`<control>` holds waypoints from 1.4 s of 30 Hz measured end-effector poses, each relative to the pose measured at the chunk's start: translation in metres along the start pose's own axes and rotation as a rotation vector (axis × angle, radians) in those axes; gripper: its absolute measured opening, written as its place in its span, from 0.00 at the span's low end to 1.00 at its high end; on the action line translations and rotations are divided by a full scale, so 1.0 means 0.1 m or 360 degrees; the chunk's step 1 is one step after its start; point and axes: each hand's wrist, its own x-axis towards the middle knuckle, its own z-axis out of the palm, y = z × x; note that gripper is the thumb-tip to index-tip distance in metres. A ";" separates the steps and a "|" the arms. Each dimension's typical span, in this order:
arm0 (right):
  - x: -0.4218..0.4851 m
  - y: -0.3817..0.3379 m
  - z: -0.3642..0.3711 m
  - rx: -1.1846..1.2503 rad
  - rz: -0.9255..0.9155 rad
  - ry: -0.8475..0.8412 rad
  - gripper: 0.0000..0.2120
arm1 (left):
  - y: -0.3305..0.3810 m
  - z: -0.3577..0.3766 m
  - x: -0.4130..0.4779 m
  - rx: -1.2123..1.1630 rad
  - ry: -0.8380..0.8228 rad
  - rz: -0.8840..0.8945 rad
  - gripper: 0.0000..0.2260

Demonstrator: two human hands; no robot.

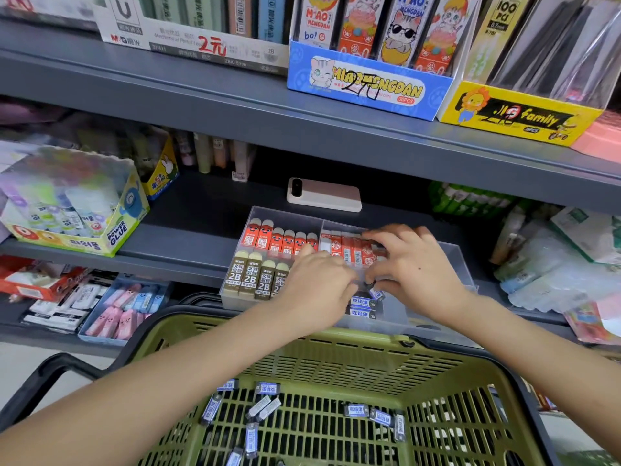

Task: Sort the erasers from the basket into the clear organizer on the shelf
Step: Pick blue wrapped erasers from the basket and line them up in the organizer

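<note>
A clear organizer stands on the middle shelf, with red erasers in its back compartments, brown 2B erasers at front left and blue-labelled black erasers at front right. My left hand and right hand meet over the front right compartment. The right hand's fingers curl round a small black eraser. The left hand's fingertips touch the same spot; what they hold is hidden. Below, a green basket holds several loose black erasers.
A white phone lies behind the organizer. A power glue box stands at the left, packets at the right. The shelf above carries blue and yellow display boxes. The basket's black handle sticks out at lower left.
</note>
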 end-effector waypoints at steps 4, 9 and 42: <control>-0.04 0.02 0.00 0.0117 0.0153 0.0047 0.10 | 0.22 0.09 0.13 0.0002 0.0089 -0.0169 0.10; -0.03 0.06 0.00 0.0249 0.0405 -0.0057 0.02 | 0.36 0.15 0.27 -0.0330 0.0151 -0.0522 0.09; -0.06 -0.11 -0.07 -0.0281 0.0049 -0.0307 0.07 | 0.10 -0.23 -0.36 -0.0363 0.0592 -0.0486 0.03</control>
